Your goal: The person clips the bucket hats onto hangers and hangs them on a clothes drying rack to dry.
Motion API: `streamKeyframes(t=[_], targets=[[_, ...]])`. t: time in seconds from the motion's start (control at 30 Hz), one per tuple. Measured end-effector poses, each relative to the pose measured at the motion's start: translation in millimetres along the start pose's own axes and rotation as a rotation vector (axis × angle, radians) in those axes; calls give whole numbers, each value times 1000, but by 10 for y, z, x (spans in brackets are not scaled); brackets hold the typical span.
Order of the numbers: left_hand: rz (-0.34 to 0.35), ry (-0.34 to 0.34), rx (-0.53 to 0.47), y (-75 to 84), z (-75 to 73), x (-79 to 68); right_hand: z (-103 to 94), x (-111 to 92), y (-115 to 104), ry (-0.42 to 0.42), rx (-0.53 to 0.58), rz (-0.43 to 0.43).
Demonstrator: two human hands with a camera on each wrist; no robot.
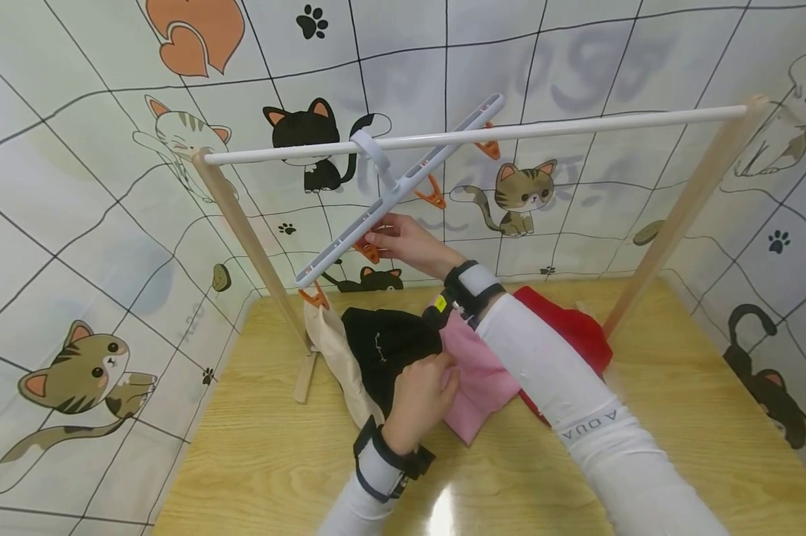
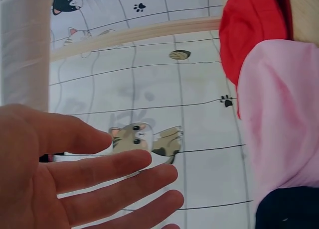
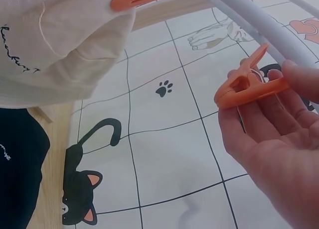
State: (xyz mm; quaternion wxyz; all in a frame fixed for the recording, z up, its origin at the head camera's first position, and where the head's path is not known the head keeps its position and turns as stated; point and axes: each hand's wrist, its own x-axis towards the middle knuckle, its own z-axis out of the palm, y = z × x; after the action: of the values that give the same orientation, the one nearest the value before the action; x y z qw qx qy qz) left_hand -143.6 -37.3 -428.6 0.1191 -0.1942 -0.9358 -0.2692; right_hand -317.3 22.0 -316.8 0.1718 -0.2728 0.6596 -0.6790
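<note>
My right hand [image 1: 412, 242] holds an orange clip [image 3: 244, 87] on the white hanger [image 1: 338, 244], thumb on one lever and fingers behind it. The clip's jaws carry no cloth. A beige cloth item [image 3: 65, 45] with dark stitched lettering hangs from the hanger's end clip [image 1: 315, 298], its lower part reaching down to the table. My left hand [image 1: 419, 394] is over the black cloth item [image 1: 385, 342] in the head view. In the left wrist view its fingers [image 2: 114, 189] are loosely extended, with nothing in them.
The hanger hooks over a white rod [image 1: 577, 128] between wooden posts [image 1: 242, 231]. Two more orange clips [image 1: 432, 195] hang on its far half. Pink cloth [image 1: 472, 372] and red cloth [image 1: 566, 324] lie on the wooden table [image 1: 242, 461]. A cat-patterned sheet [image 1: 597, 223] stands behind.
</note>
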Motion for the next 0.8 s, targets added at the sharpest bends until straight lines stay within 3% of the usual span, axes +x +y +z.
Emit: streamKeyframes(t=[0.17, 0.4, 0.67, 0.8], targets=[[-23, -3, 15, -69, 164, -27, -17, -6, -6, -20, 14, 0], [-66, 47, 112, -208, 413, -12, -42, -19, -16, -58, 12, 3], [-133, 155, 226, -355, 605, 22, -89, -31, -7, -109, 47, 2], [-180, 151, 228, -403, 670, 61, -102, -38, -17, -109, 66, 7]])
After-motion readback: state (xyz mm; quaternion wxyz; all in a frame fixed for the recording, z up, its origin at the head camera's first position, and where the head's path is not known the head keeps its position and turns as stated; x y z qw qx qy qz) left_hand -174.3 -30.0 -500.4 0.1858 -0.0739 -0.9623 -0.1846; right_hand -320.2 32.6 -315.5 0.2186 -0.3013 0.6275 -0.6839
